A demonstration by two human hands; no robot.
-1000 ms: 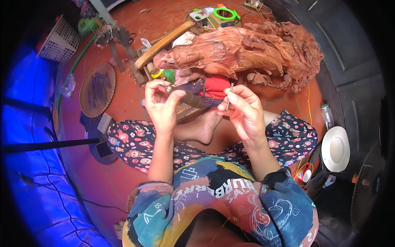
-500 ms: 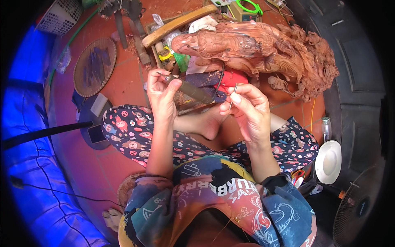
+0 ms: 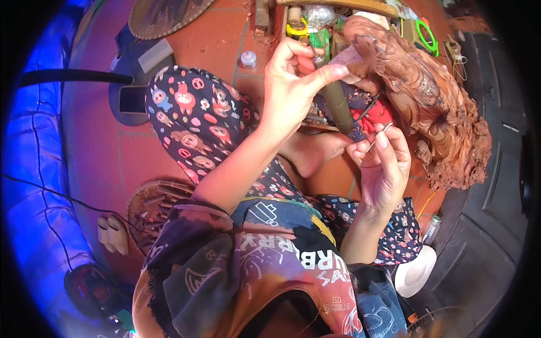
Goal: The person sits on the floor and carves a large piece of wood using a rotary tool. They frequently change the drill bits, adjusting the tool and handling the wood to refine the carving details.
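Observation:
My left hand (image 3: 293, 90) grips a dark olive, pen-shaped rotary tool (image 3: 338, 107), holding it slanted with its tip pointing down to the right. My right hand (image 3: 383, 160) pinches a small bent metal key (image 3: 377, 135) right at the tool's tip. Both hands are raised over my crossed legs in patterned trousers (image 3: 191, 112). Just behind the hands lies a large reddish-brown carved wood sculpture (image 3: 434, 96) with a red cloth (image 3: 383, 112) beside it.
On the red tiled floor (image 3: 141, 163) sit a small bottle (image 3: 248, 58), a phone (image 3: 132, 99) on a dark pad, a round woven tray (image 3: 163, 14), a green ring (image 3: 425, 36) and a white bowl (image 3: 414, 273). A blue tarp (image 3: 34, 169) runs along the left.
My head has tilted, so the view has swung and the sculpture now sits at the upper right. My hands have risen closer to the camera, still together at the tool's tip.

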